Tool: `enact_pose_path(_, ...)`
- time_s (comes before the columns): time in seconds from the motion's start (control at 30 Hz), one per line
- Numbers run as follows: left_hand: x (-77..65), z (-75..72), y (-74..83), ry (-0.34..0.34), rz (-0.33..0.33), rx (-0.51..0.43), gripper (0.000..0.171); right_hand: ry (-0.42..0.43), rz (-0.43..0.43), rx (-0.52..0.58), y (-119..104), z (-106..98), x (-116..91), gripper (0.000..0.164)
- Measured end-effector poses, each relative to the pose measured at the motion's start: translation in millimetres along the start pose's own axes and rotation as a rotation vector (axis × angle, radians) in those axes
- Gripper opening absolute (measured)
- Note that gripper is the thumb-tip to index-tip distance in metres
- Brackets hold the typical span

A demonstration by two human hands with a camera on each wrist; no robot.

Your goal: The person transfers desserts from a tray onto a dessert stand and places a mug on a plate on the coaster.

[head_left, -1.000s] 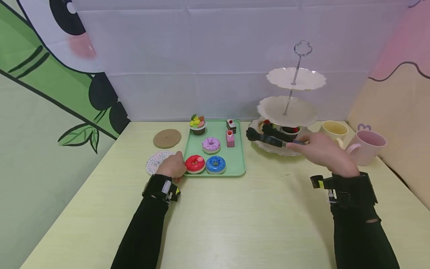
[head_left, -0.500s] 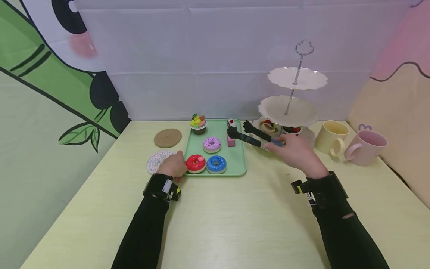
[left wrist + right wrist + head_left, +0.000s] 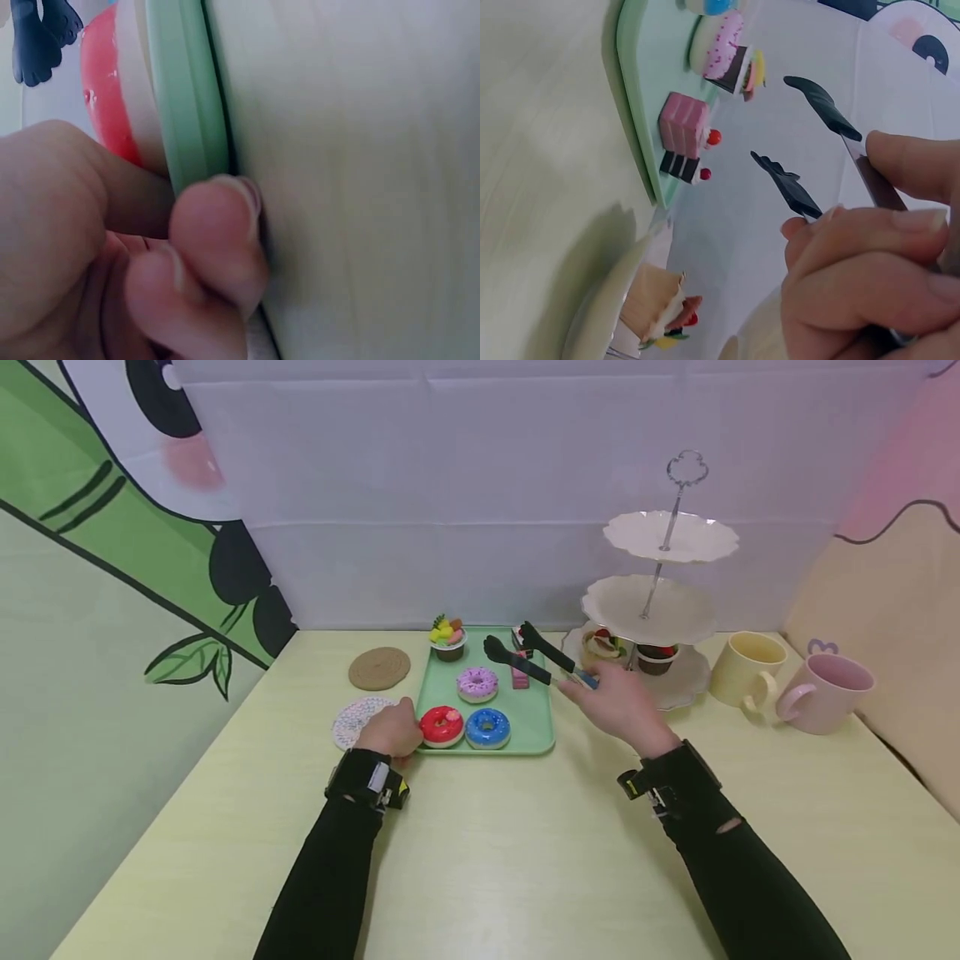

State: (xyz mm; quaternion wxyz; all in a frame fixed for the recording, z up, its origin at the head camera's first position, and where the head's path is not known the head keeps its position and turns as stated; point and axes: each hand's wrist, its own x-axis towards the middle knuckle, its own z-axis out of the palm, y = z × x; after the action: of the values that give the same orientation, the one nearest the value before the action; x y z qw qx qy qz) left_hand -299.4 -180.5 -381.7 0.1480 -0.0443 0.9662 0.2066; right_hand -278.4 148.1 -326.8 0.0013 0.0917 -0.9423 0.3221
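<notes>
My right hand (image 3: 617, 706) grips a pair of tongs (image 3: 553, 653) with black hand-shaped tips, spread apart above the right side of the green tray (image 3: 528, 727). In the right wrist view the tips hold nothing and stand apart from a pink cake slice (image 3: 682, 124) and a dark cake slice (image 3: 679, 166). At the tray's front left corner, my left hand (image 3: 392, 728) pinches its edge, beside a red donut (image 3: 442, 727). A blue donut (image 3: 487, 728), a purple donut (image 3: 477, 685) and a fruit-topped cupcake (image 3: 447, 639) also sit on the tray.
Right of the tray stands a tiered white stand (image 3: 648, 608), its bottom plate bearing a filled pastry (image 3: 602, 647) and a cupcake (image 3: 656, 658). Farther right are a yellow mug (image 3: 742, 668) and a pink mug (image 3: 828, 693). A brown coaster (image 3: 379, 669) and a speckled coaster (image 3: 357, 720) lie left.
My right hand has carried the tongs left, from in front of the tiered stand to above the tray's cake slices. My left hand stays at the tray edge.
</notes>
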Motion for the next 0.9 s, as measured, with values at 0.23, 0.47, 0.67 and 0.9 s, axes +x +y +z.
enact_pose_path(0.23, -3.6, -0.1, 0.5, 0.013, 0.009, 0.014, 0.041, -0.006, -0.007, -0.008, -13, 13, 16, 0.067)
enact_pose_path(0.47, -3.5, 0.4, 0.8, 0.022, 0.028, 0.030, 0.039, -0.010, 0.000, 0.001, -29, 27, 34, 0.067)
enact_pose_path(0.67, -2.0, 2.6, 1.1, 0.023, 0.022, 0.025, 0.041, 0.007, 0.007, 0.009, -39, 39, 48, 0.058)
enact_pose_path(0.9, -2.6, 1.8, 1.7, 0.026, -0.004, 0.018, 0.041, 0.004, 0.028, 0.007, -54, 52, 63, 0.041)
